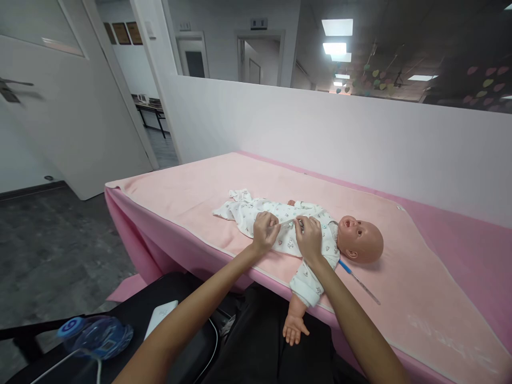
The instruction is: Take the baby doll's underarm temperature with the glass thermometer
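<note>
A baby doll (362, 239) lies on its back with its head to the right, dressed in a white printed outfit (256, 210). Over the doll's front, my left hand (266, 232) is closed, its fingers pinched at the outfit's cloth. Just to its right, my right hand (309, 237) pinches the same garment at chest height. A thin pale stretch of material runs between the two hands; its detail is too small to read. The doll's near arm (295, 320) hangs over the table edge, palm up. Beside its shoulder lies a thin stick with a blue handle (344, 266).
A pale pink mat (180, 192) covers the table over a darker pink cloth (448, 213). Clear plastic film (452, 344) lies front right. On a black chair at lower left are a water bottle (98, 337) and a white device (160, 314). A low white wall (320, 128) stands behind.
</note>
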The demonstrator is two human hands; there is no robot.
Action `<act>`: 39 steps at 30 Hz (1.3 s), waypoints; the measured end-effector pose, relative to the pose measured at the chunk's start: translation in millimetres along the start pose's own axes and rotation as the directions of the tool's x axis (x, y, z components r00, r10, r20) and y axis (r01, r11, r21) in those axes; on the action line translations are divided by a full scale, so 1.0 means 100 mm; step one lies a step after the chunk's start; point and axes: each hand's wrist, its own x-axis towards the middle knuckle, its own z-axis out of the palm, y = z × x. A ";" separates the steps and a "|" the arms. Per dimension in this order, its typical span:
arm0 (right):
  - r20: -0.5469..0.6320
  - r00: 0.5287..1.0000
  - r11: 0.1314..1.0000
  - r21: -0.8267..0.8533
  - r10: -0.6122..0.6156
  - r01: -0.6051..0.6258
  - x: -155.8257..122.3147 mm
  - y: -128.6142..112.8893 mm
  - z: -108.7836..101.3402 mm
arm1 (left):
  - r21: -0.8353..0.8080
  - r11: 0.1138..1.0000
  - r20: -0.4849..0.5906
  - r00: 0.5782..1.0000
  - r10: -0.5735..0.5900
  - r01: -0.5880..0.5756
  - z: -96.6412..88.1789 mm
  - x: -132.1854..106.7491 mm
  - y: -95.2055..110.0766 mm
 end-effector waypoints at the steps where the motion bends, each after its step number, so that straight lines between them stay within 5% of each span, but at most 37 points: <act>1: -0.006 1.000 1.000 -0.003 -0.001 0.001 0.00 0.00 0.00 | 0.004 0.999 -0.057 0.997 -0.045 0.045 0.00 0.00 -0.01; 4: -0.017 1.000 1.000 -0.006 -0.011 0.011 0.00 0.01 0.01 | 0.019 0.985 -0.186 0.968 -0.165 0.172 0.02 0.03 -0.05; 7: -0.023 0.999 1.000 -0.009 -0.024 0.023 0.00 0.02 0.03 | 0.077 0.987 -0.239 0.964 -0.117 0.139 0.03 0.05 -0.04; 12: -0.026 0.998 0.998 -0.028 -0.051 0.050 -0.01 0.03 0.04 | 0.175 0.981 -0.093 0.991 0.099 -0.082 0.02 0.04 0.03; 28: -0.009 0.998 0.987 -0.145 -0.068 0.066 -0.01 0.05 0.03 | 0.191 0.965 0.227 0.965 0.133 -0.178 0.06 0.06 0.02; 34: -0.086 0.996 0.988 -0.157 -0.008 -0.006 -0.01 0.05 0.00 | 0.241 0.958 0.226 0.969 0.101 -0.156 0.07 0.05 0.03; 39: -0.129 0.991 0.985 -0.167 0.020 -0.042 -0.01 0.06 0.00 | 0.271 0.962 0.069 0.998 -0.007 -0.012 0.08 0.05 -0.01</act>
